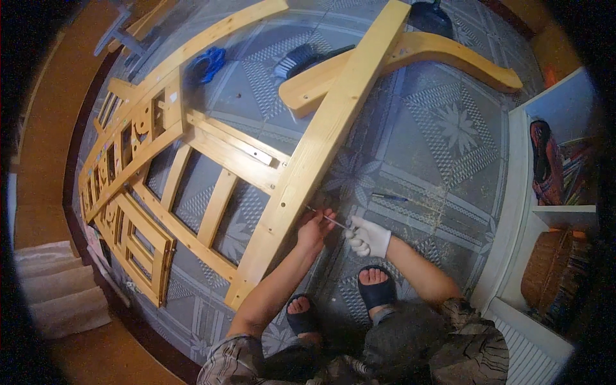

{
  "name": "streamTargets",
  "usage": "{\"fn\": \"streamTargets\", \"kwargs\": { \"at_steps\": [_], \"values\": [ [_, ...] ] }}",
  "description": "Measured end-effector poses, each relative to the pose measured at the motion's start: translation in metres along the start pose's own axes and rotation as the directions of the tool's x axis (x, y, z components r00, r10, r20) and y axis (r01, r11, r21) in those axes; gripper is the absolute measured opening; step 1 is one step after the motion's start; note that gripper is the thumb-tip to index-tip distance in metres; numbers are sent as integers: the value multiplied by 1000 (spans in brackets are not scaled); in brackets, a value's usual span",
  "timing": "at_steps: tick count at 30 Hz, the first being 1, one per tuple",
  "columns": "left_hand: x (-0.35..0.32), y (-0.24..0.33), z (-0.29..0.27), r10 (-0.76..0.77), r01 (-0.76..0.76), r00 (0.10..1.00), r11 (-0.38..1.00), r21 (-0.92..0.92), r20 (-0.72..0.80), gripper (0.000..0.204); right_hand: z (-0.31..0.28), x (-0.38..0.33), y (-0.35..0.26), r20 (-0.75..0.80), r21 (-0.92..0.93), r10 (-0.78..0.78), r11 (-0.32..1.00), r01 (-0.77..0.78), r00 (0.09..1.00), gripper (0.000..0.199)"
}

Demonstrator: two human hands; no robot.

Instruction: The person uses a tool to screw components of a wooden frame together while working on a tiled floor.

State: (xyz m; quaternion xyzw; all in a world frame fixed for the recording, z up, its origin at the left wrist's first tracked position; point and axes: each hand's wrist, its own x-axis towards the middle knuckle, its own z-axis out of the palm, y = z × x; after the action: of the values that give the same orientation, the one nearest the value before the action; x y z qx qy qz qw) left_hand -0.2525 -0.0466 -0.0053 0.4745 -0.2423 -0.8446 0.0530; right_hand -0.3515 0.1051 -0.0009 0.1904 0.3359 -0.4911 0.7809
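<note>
- You are crouched over a patterned floor (443,160), looking down at a pale wooden furniture frame (212,186) lying flat, with slats and carved panels running off to your left.
- Your left hand (314,229), bare, is pinched around the near end of a thin metal tool (328,220), seemingly a hex key, right against the edge of the long wooden rail (321,141).
- Your right hand (368,237), in a white glove, has its fingers curled shut around the other end of the same tool.
- The tool tip meets the rail's side, just below a small drilled hole; whether it sits in a fastener is too small to tell.
- Risk: the thin tool could slip out of its seat if you push at an angle, scraping the soft wood or jabbing your bare left hand.
- Risk: your sandalled feet (340,298) sit directly beneath the hands, so a dropped tool would land on your toes.
- A curved wooden rocker piece (449,54) rests across the rail's far end; jolting the rail could shift it.
- A pen-like object (388,197) lies on the floor near your right hand.
</note>
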Motion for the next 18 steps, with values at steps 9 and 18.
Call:
{"fn": "streamTargets", "kwargs": {
  "at_steps": [9,18],
  "values": [
    [6,-4,-4,-6,6,1000,1000,18,-10,24,8,11,21,-81,-286,-372,897,336,925,25],
    [1,2,-4,-35,36,997,999,-10,63,25,14,10,24,14,-963,-852,129,237,524,33]
  ]
}}
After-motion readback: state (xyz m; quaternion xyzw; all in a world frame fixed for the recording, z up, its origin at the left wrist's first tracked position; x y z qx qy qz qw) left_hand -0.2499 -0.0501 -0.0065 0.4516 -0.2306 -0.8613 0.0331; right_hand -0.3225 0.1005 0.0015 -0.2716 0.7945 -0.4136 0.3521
